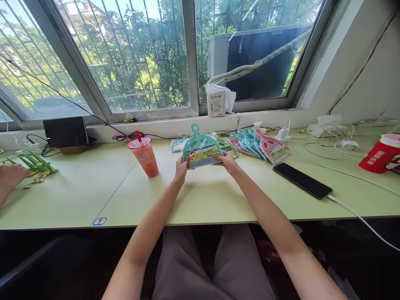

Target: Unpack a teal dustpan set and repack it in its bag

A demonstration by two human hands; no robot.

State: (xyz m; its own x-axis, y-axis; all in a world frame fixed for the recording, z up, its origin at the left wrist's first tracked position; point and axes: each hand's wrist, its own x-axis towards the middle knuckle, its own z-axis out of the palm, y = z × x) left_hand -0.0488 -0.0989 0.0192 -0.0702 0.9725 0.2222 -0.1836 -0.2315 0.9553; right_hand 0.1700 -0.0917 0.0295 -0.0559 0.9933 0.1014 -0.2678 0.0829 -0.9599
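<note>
Held up over the front middle of the table is a small teal dustpan (200,141) in clear packaging. Its handle points up, and a yellow-green label runs across its lower part. My left hand (181,168) grips its left lower corner, thumb on the front. On the right side, my right hand (229,163) pinches the other corner, thumb against the label. Just behind lie more packaged dustpans: a green one (227,146), partly hidden, several teal ones (251,142) and a pink one (271,146).
An orange-red drink cup (144,156) with a straw stands left of my hands. To the right lie a black phone (301,180) on a white cable and a red tub (379,155). Another person's hand (12,177) touches green items (34,162) at far left. A tablet (65,132) stands behind.
</note>
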